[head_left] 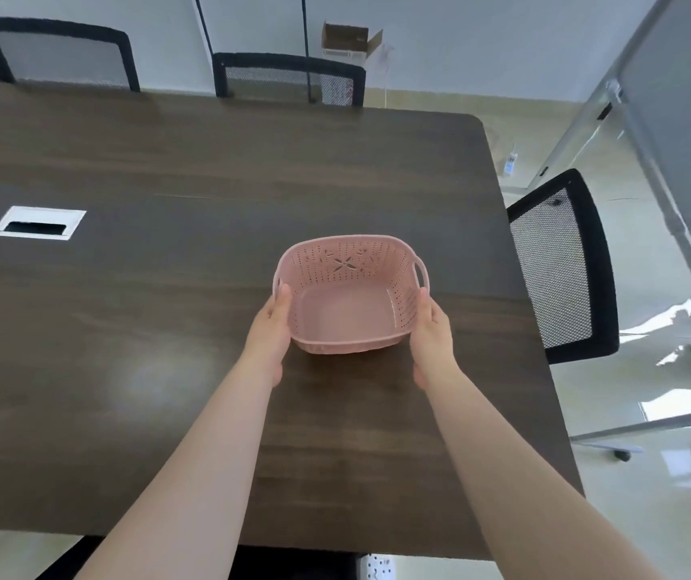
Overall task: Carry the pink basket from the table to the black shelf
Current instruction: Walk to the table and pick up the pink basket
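pink basket [350, 295] empty, likely light, stiff plastic | left hand [270, 328], right hand [431, 328] grip clamped on its side walls | over tabletop [168, 161]

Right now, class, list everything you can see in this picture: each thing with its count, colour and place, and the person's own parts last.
pink basket: one, pink, perforated, empty, on the table near its right end
table: one, dark brown wood grain, fills most of the view
cable port: one, white frame with black slot, set in the table at left
office chairs: three, black mesh; two at the far side, one at the right end
cardboard box: one, open, on the floor by the far wall
left hand: one, against the basket's left side
right hand: one, against the basket's right side
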Demonstrator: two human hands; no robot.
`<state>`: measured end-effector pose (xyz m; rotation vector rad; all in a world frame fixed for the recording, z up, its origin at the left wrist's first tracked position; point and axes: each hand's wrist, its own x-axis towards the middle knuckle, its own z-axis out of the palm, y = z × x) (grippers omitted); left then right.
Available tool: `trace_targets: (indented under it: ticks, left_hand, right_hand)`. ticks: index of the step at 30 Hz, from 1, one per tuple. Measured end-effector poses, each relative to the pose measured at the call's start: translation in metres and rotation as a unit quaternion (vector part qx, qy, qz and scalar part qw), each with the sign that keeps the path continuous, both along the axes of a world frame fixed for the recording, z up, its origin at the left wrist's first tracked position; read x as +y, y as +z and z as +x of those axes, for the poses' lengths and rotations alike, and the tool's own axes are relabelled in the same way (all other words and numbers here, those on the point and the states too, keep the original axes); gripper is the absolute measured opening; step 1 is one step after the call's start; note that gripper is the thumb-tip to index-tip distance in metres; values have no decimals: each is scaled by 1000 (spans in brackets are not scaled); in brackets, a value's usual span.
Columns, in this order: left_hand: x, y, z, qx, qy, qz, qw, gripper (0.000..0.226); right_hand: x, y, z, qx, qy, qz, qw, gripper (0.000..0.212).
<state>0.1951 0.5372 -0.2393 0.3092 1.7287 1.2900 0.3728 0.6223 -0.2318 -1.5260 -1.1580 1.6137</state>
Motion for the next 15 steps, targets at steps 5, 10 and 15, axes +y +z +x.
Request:
trace_targets:
  ticks: [5, 10, 15]
  left_hand:
    - [4, -9, 7, -16, -22, -29, 999, 83]
    - [5, -21, 11, -36, -11, -27, 999, 93]
    - [2, -27, 14, -50, -8, 2, 999, 76]
  right_hand:
    - [-8, -8, 11, -5, -25, -14, 1000, 34]
    - [-14, -16, 11, 4, -59, -45, 997, 48]
    - [-16, -18, 7, -6, -71, -47, 996, 53]
